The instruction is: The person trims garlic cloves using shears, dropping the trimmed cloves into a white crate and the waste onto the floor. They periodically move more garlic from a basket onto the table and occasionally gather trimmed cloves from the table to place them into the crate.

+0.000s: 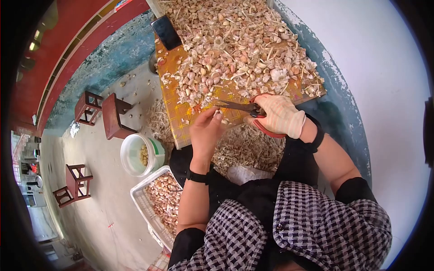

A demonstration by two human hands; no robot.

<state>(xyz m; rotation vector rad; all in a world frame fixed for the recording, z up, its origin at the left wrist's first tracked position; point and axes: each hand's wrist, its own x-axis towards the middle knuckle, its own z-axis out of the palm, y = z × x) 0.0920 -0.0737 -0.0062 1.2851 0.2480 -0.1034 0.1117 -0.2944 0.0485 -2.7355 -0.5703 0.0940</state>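
Observation:
My right hand (281, 116), in a pale knitted work glove, is closed round the red handles of a pair of scissors (237, 106). The dark blades point left over the near edge of the table. My bare left hand (204, 132) pinches a small garlic clove (218, 112) between thumb and fingers, right at the blade tips. Beyond both hands, a big heap of garlic cloves (244, 54), with loose skins and dry stalks, covers most of the yellow patterned tabletop (175, 106).
A phone (166, 32) lies at the table's left edge. Below left stand a white bucket (131, 156) with peeled cloves and a white basket (141, 201) of unpeeled ones. Skins and stalks (253, 147) pile up under the table. Wooden stools (116, 116) stand farther left; a wall (343, 90) rises at right.

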